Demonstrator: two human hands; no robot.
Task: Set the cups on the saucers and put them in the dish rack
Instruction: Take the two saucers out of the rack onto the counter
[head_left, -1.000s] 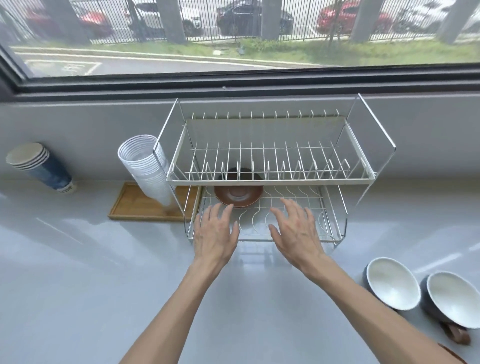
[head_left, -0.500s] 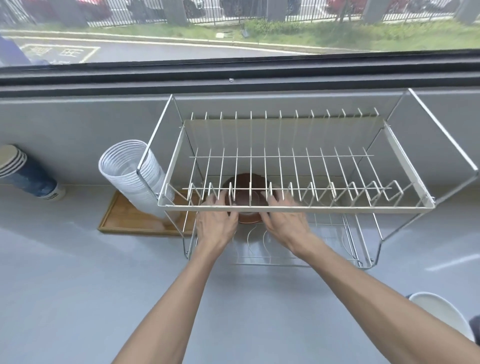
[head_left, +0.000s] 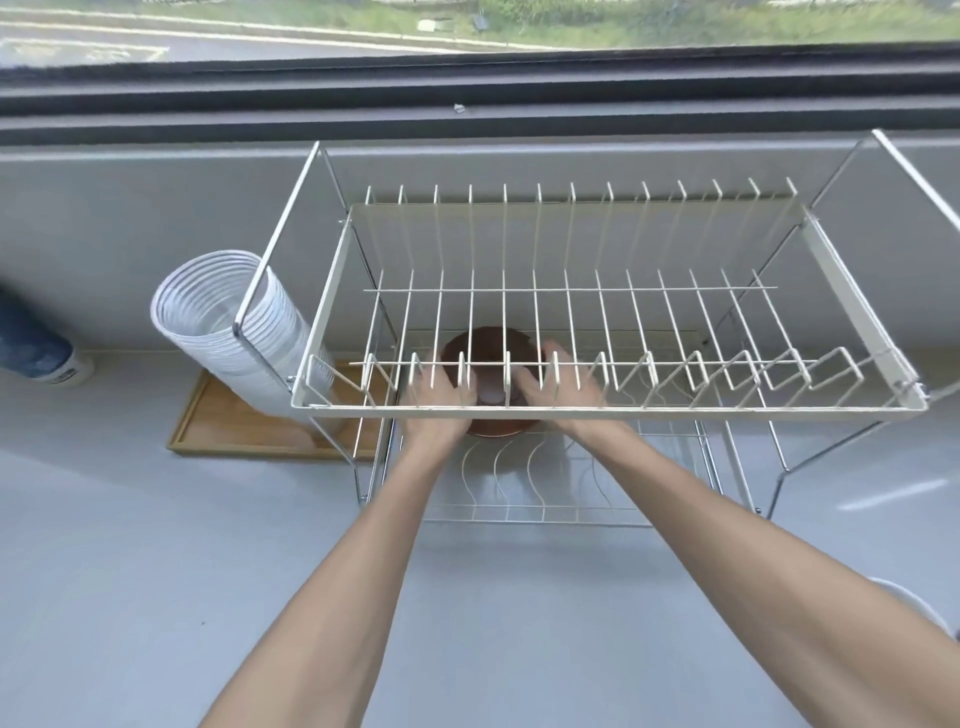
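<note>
Under rack (head_left: 571, 410), hands (head_left: 441, 387) around saucer (head_left: 488, 343)

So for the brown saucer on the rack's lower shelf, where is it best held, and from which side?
Best by opposite edges of its rim, coming in from the open front. The brown saucer lies flat under the upper tier, whose wires block any reach from above. The left hand and right hand already flank it that way.

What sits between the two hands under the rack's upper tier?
Head view: the brown saucer on the dish rack's lower tier lies between the left hand and right hand; contact is unclear.
</note>
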